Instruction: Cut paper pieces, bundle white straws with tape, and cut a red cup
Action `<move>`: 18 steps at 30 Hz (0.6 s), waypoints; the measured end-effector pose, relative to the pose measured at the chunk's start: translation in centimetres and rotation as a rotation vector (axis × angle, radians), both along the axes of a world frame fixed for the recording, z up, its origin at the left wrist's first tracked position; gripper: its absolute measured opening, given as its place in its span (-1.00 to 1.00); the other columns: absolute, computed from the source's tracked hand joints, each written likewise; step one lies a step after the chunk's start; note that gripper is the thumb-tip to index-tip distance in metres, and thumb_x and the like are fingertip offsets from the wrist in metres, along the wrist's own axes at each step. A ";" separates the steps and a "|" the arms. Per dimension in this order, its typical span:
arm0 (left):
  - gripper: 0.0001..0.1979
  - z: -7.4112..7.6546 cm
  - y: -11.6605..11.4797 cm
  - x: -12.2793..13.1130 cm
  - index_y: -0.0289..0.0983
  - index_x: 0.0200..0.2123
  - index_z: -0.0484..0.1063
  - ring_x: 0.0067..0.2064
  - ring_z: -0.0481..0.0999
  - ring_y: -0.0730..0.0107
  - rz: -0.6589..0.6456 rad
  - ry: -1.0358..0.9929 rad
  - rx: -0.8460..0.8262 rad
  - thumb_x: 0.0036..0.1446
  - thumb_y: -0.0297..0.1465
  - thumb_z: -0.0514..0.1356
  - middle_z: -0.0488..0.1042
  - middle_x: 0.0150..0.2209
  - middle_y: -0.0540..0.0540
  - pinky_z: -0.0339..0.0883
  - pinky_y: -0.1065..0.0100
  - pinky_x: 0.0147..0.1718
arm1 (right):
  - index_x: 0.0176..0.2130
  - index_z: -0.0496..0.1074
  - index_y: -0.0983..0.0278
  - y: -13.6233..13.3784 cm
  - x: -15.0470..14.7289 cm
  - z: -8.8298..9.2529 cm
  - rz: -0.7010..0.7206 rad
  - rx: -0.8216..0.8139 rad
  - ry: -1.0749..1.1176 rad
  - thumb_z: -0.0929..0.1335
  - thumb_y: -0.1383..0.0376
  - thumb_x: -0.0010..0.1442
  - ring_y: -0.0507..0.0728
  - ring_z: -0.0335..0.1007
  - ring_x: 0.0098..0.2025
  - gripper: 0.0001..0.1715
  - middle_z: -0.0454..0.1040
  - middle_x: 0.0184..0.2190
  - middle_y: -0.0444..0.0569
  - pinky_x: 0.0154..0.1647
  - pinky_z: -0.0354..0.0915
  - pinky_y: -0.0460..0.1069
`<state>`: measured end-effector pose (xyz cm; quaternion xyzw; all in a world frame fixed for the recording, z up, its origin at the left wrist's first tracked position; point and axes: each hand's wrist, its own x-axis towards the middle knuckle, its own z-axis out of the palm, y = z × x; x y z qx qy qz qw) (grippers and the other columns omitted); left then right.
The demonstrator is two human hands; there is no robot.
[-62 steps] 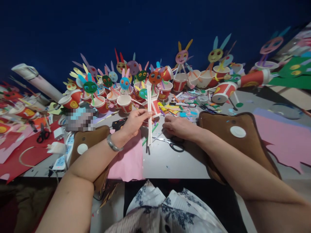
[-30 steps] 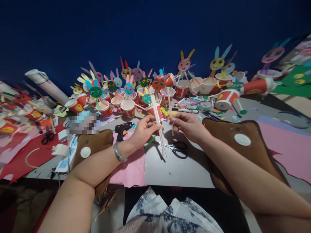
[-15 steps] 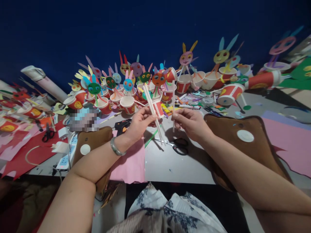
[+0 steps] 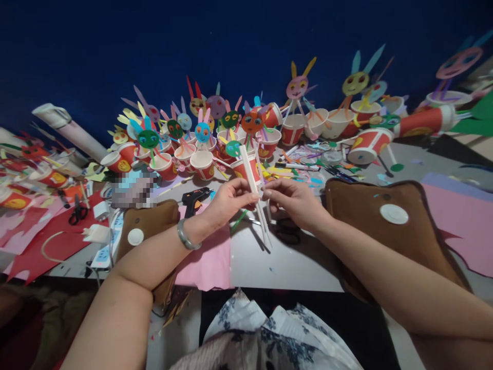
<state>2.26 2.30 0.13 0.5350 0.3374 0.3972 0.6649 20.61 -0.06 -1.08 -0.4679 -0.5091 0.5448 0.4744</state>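
Note:
My left hand (image 4: 230, 201) is closed around a small bunch of thin white sticks (image 4: 250, 169), which stand tilted above the table. Close beside them, my right hand (image 4: 290, 201) pinches one more white stick (image 4: 259, 160); its fingertips nearly meet those of the left, and I cannot tell whether they touch. Under my right hand lie black-handled scissors (image 4: 288, 232), partly in shadow. A green strip (image 4: 239, 220) shows just behind the sticks. Left of my hands rests a black glue gun (image 4: 195, 199) near a pink sheet (image 4: 206, 262).
Paper cups with rabbit-faced paper figures, such as a blue one (image 4: 203, 132), crowd the back. Brown plush warmers lie left (image 4: 148, 221) and right (image 4: 365, 226). Markers (image 4: 296, 166) and paper scraps lie behind my hands. A power strip (image 4: 105, 252) is at left.
My right hand has moved left with its single stick, bringing it beside the bunch. The bunch in my left hand has shifted slightly right and down.

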 end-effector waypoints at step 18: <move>-0.63 -0.1 -0.1 0.1 -0.30 -0.35 0.40 -0.43 0.42 0.52 0.037 0.111 0.027 -0.13 -0.25 0.44 0.42 -0.42 0.04 0.36 0.45 -0.44 | -0.30 0.49 0.27 -1.1 -1.5 0.1 0.053 0.044 -0.037 0.49 0.02 0.02 0.02 0.39 -0.46 -0.61 0.50 -0.43 -0.10 -0.44 0.35 -0.05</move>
